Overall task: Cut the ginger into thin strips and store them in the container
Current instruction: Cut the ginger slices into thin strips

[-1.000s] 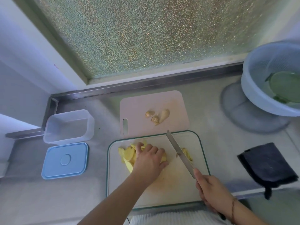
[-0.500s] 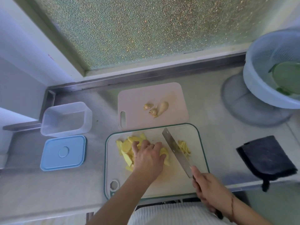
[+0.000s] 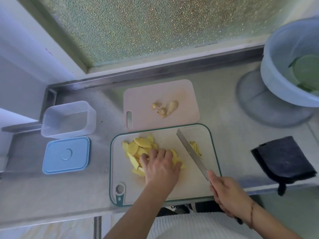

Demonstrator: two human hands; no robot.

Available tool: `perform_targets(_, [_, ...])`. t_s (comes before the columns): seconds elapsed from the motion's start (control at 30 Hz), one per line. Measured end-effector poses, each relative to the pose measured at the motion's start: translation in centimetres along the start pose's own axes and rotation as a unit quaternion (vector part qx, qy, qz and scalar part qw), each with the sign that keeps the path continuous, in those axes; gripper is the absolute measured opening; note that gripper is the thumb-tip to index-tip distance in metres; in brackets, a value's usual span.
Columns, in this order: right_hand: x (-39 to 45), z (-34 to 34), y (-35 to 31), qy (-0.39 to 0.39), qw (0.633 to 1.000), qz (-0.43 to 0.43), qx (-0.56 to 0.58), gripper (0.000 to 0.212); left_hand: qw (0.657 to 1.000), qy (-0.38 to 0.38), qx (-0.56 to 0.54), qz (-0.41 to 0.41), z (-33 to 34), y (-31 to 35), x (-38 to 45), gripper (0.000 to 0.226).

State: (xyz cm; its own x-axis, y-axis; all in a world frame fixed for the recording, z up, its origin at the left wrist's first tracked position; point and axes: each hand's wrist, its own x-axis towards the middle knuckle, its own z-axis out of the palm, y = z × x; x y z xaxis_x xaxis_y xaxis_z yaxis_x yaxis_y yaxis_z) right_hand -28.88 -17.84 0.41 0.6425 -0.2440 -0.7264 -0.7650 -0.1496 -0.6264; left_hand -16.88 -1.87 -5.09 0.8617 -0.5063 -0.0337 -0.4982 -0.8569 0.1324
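Ginger slices sit in a loose pile on the left-centre of the green-rimmed cutting board; flat yellow ovals, overlapping, long axes mixed, most running roughly from near-left to far-right; no single heading for the pile; small bunch of cut strips lies apart on the right side of the same board, long axis running roughly near-to-far, just right of the blade.

Left hand rests palm-down on the near-right edge of the pile; fingers curled and close together, tips pressing on the slices, thumb out to the right touching a slice; right hand grips the knife handle at the board's near-right corner, fingers wrapped round it; blade runs diagonally from that hand up and left, tip pointing away toward the pink board; cannot tell if the edge touches the board.

Pink board lies just beyond the green-rimmed one, edges touching or overlapping; ginger offcuts, three knobbly pieces, near its centre.

Container, clear, lid off, stands on the counter well left of the boards; blue lid flat just in front of it.

Dark cloth far right at the counter edge; pale blue colander far right rear, something green inside; frosted window behind.
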Motion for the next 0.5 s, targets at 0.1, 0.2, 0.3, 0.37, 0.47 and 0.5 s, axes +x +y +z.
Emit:
perform_targets(0.1, [-0.1,0.0,0.0,-0.007,1.000,0.000,0.002,0.055,0.999,-0.038,-0.007,-0.012,-0.4,1.0,0.2,0.032])
perform_targets(0.2, [-0.2,-0.1,0.0,-0.013,1.000,0.003,0.006,0.055,0.999,-0.032,-0.028,0.003,-0.3,0.6,0.5,0.032])
perform_targets(0.3, [-0.2,0.0,0.1,-0.011,1.000,0.004,0.006,0.056,0.997,-0.012,-0.079,-0.002,-0.8,-0.8,2.1,0.015])
perform_targets(0.37, [-0.2,0.0,0.2,-0.010,1.000,0.002,0.008,0.056,0.996,-0.032,-0.086,-0.016,-1.3,-1.6,3.6,0.011])
perform_targets(0.47, [-0.2,0.0,0.2,-0.009,1.000,0.000,0.008,0.057,0.996,-0.047,-0.059,0.042,-1.0,-2.3,4.6,0.010])
perform_targets(0.5, [-0.2,0.1,0.2,-0.009,1.000,0.000,0.004,0.057,0.996,-0.040,-0.056,0.057,-0.8,-2.5,4.6,0.010])
